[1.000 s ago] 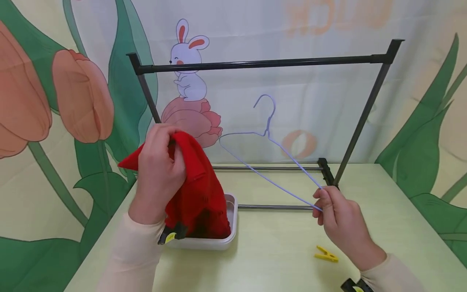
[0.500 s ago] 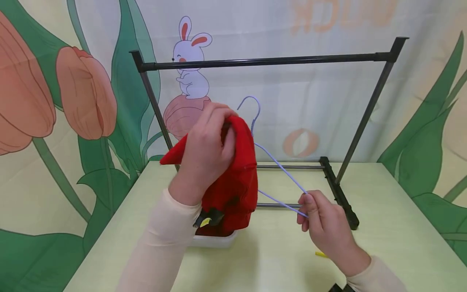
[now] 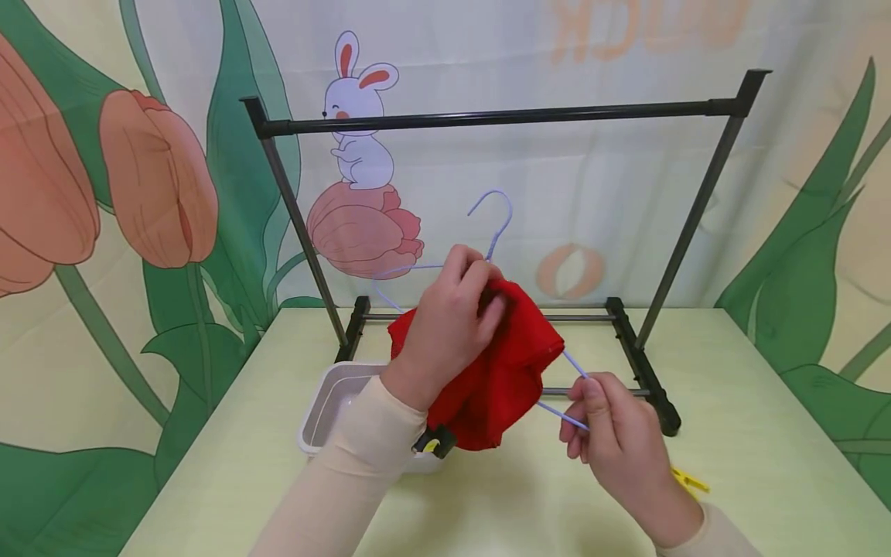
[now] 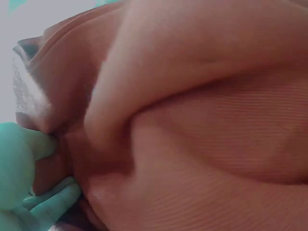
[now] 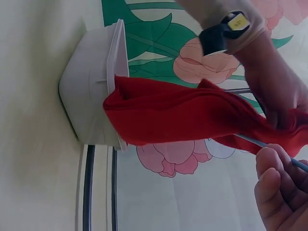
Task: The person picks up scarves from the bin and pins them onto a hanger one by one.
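Observation:
A red piece of fabric (image 3: 511, 379), folded and drooping, is gripped at its top by my left hand (image 3: 445, 329) in the middle of the head view. It overlaps a thin lilac wire hanger (image 3: 510, 210), whose hook and left shoulder show behind it. My right hand (image 3: 623, 445) pinches the hanger's right corner between thumb and fingers. In the left wrist view the ribbed fabric (image 4: 216, 139) fills most of the picture, with fingers at its left edge. From the right wrist, the fabric (image 5: 168, 115) hangs across the hanger wire (image 5: 250, 140).
A white plastic basin (image 3: 309, 418) stands on the pale green table, left of the fabric. Behind the hands rises a black rack with a top bar (image 3: 487, 118). A yellow clothespin (image 3: 689, 480) lies beside the right wrist. A printed curtain (image 3: 626, 178) forms the backdrop.
My left hand has carried the red fabric up from the basin and rightward over the hanger. My right hand, with the hanger, has shifted slightly left and down.

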`<control>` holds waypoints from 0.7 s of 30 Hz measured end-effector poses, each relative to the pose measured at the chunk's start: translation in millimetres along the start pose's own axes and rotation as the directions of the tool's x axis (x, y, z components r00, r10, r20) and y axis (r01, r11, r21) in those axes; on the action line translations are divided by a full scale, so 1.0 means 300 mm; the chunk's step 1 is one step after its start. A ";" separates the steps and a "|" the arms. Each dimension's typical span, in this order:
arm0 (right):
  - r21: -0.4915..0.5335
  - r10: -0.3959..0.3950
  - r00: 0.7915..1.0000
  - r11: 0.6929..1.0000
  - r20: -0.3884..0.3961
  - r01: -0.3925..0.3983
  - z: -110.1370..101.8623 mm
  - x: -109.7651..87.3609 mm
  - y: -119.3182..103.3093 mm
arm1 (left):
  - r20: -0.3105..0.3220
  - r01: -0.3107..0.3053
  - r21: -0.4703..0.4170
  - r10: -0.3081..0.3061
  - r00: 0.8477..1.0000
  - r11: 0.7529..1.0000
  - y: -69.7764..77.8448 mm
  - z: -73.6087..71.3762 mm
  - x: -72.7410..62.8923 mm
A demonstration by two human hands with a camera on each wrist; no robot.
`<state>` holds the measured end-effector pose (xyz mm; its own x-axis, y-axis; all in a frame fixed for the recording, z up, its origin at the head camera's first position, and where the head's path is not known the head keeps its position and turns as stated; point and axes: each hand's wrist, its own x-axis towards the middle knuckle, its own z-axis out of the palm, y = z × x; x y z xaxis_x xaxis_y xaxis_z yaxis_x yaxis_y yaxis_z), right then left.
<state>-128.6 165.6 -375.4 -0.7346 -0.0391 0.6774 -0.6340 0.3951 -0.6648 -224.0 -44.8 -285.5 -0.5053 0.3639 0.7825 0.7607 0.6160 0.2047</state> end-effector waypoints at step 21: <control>-0.033 0.073 0.997 0.997 -0.012 -0.074 -0.027 -0.015 -0.014 | 0.187 0.005 -0.189 0.031 0.982 0.982 -0.105 -0.037 -0.133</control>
<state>-120.6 171.6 -372.9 -0.7762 0.0008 0.6305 -0.5700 0.4267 -0.7022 -223.4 -86.5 -316.8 -0.5489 0.5067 0.6648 0.8214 0.4745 0.3166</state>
